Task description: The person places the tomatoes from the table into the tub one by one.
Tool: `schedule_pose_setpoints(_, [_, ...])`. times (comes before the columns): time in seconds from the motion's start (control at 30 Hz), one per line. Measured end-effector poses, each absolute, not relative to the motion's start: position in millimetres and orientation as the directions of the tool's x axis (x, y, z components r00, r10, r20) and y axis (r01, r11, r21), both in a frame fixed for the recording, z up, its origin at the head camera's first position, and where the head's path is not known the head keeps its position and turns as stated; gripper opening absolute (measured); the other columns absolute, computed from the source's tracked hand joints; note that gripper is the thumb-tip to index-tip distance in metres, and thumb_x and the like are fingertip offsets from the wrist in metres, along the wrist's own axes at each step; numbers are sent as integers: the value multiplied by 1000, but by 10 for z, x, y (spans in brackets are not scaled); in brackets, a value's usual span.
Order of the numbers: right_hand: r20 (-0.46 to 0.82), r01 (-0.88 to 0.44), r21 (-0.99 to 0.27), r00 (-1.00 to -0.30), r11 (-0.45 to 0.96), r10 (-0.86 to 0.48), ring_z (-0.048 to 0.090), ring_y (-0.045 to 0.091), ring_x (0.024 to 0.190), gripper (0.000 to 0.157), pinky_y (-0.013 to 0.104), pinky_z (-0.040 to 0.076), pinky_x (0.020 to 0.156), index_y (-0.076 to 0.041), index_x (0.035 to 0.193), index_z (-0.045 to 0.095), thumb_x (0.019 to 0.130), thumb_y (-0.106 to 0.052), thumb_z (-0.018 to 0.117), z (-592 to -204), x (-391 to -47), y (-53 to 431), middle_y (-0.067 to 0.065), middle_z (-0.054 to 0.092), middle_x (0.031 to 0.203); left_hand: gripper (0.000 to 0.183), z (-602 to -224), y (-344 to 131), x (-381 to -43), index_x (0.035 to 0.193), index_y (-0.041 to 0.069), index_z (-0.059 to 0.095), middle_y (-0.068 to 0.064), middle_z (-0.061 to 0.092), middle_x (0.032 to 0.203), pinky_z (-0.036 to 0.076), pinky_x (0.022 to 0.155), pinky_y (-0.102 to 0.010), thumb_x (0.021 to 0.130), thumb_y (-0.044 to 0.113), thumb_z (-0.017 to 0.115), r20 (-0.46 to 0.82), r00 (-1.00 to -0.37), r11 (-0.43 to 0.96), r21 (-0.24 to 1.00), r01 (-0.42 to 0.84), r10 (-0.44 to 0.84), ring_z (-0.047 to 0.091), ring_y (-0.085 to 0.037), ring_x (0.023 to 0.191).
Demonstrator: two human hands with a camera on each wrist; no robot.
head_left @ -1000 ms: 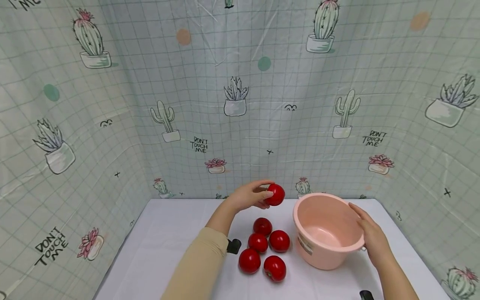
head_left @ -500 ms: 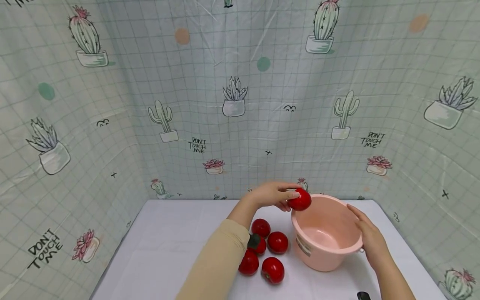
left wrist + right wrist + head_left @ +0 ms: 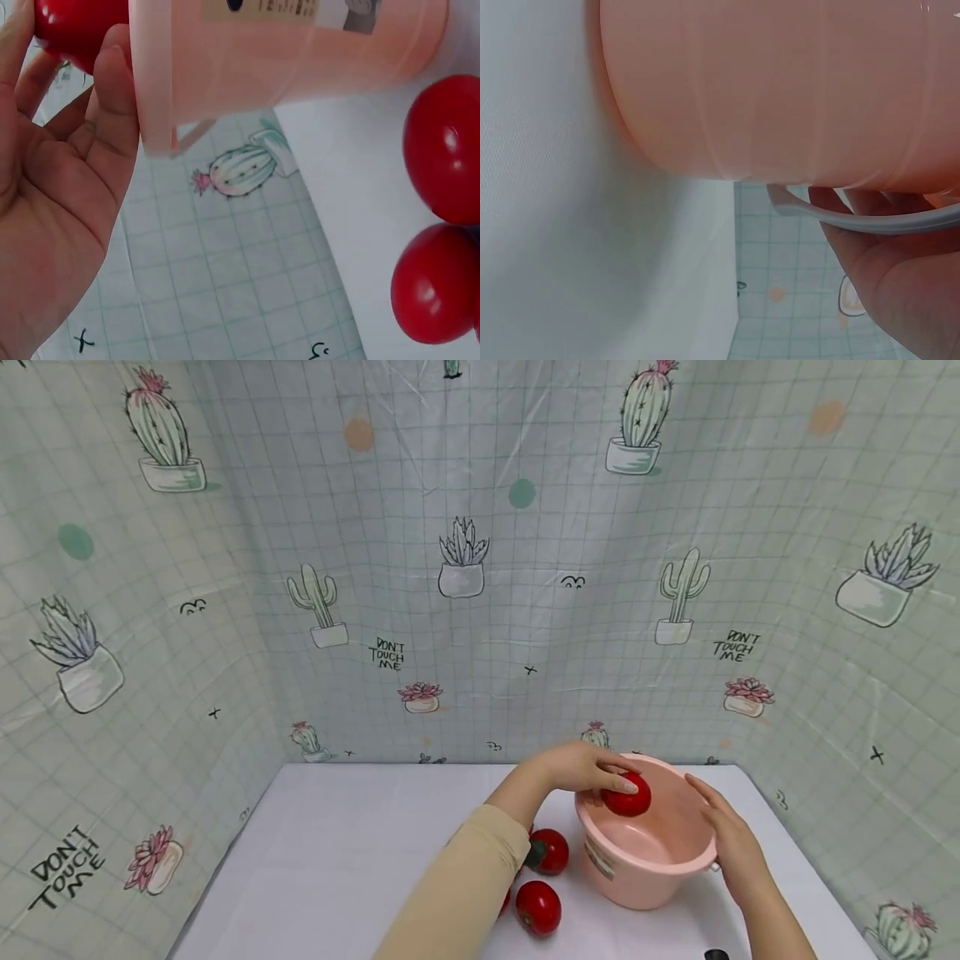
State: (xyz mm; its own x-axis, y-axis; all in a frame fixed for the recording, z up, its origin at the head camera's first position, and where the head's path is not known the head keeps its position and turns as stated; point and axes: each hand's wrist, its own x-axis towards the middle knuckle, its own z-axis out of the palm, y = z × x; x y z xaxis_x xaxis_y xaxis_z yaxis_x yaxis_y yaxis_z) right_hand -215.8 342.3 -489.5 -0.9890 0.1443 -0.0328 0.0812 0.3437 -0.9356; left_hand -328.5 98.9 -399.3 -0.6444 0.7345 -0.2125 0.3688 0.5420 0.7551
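My left hand (image 3: 581, 768) grips a shiny red tomato (image 3: 630, 797) at the left side of the pink bucket (image 3: 637, 885), over its opening. In the left wrist view the fingers lie around the tomato (image 3: 82, 30), right beside the bucket's rim (image 3: 154, 82). My right hand (image 3: 731, 839) holds the bucket by its right rim. In the right wrist view its fingers reach behind the pale bail handle (image 3: 885, 223) to the bucket wall (image 3: 780, 90). The visible part of the bucket's inside shows bare pink floor.
More tomatoes lie left of the bucket: one beside its wall (image 3: 553, 850), another nearer the front (image 3: 538, 907), others partly behind the left sleeve (image 3: 465, 877). A cactus-print cloth (image 3: 480, 643) rises behind the white table (image 3: 360, 835). Small black pieces show near both wrists.
My left hand has carried the tomato rightward and slightly down, from left of the bucket to over its opening. The right hand has stayed on the rim. The left sleeve now covers more tomatoes.
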Motion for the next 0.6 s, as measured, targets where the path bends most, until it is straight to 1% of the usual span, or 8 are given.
schedule_pose_setpoints(0.07, [-47, 96, -930, -988, 354, 145, 43, -16, 105, 51, 22, 53, 80, -32, 158, 19, 108, -38, 17, -4891, -2170, 3402, 16, 19, 163, 38, -3989, 1037, -3264, 125, 37, 67, 5, 68, 83, 55, 66, -23, 88, 47, 71, -229, -629, 559, 728, 396, 743, 66, -12, 68])
schedule_pose_setpoints(0.17, [-58, 109, -926, -988, 363, 146, 41, -15, 107, 51, 19, 53, 80, -33, 158, 18, 108, -41, 16, -4885, -2165, 3405, 16, 18, 164, 36, -4014, 1146, -3232, 124, 36, 66, 4, 67, 83, 57, 67, -25, 89, 45, 70, -284, -571, 559, 732, 390, 770, 65, -14, 69])
schedule_pose_setpoints(0.27, [-55, 97, -930, -990, 355, 126, 40, -14, 110, 51, 18, 53, 82, -32, 159, 17, 108, -42, 16, -4884, -2151, 3416, 17, 17, 164, 30, -4055, 1245, -3204, 120, 32, 67, 3, 66, 83, 58, 66, -26, 92, 40, 69, -319, -522, 551, 742, 381, 791, 63, -15, 67])
schedule_pose_setpoints(0.33, [-47, 85, -932, -992, 353, 115, 41, -15, 109, 51, 19, 53, 82, -31, 159, 17, 108, -41, 17, -4881, -2146, 3419, 17, 17, 163, 26, -4084, 1301, -3185, 117, 28, 68, 3, 64, 82, 56, 65, -25, 93, 37, 68, -327, -482, 538, 738, 407, 813, 61, -15, 67])
schedule_pose_setpoints(0.4, [-40, 74, -935, -994, 347, 104, 42, -16, 108, 51, 20, 54, 82, -30, 159, 17, 109, -40, 17, -4873, -2144, 3423, 17, 17, 163, 25, -4111, 1352, -3162, 117, 28, 67, 4, 63, 82, 55, 64, -23, 93, 35, 68, -330, -450, 532, 712, 458, 830, 59, -14, 66])
schedule_pose_setpoints(0.47, [-39, 72, -936, -994, 343, 100, 42, -18, 107, 51, 20, 53, 82, -29, 159, 17, 109, -38, 17, -4871, -2143, 3422, 17, 17, 163, 29, -4144, 1394, -3131, 121, 31, 67, 6, 62, 82, 54, 64, -21, 92, 36, 69, -345, -429, 541, 665, 516, 834, 59, -12, 67])
schedule_pose_setpoints(0.53, [-46, 80, -934, -994, 349, 104, 41, -16, 110, 51, 18, 52, 83, -30, 159, 17, 109, -39, 17, -4872, -2143, 3424, 16, 17, 164, 33, -4169, 1426, -3096, 124, 36, 66, 9, 63, 84, 54, 65, -19, 91, 37, 70, -363, -427, 558, 611, 561, 828, 59, -9, 69])
schedule_pose_setpoints(0.6, [-52, 88, -930, -993, 358, 110, 41, -8, 118, 51, 16, 51, 83, -32, 159, 17, 109, -39, 17, -4873, -2146, 3423, 15, 16, 164, 36, -4189, 1445, -3071, 128, 40, 64, 13, 64, 88, 53, 66, -18, 92, 36, 69, -373, -436, 573, 564, 594, 819, 59, -7, 71])
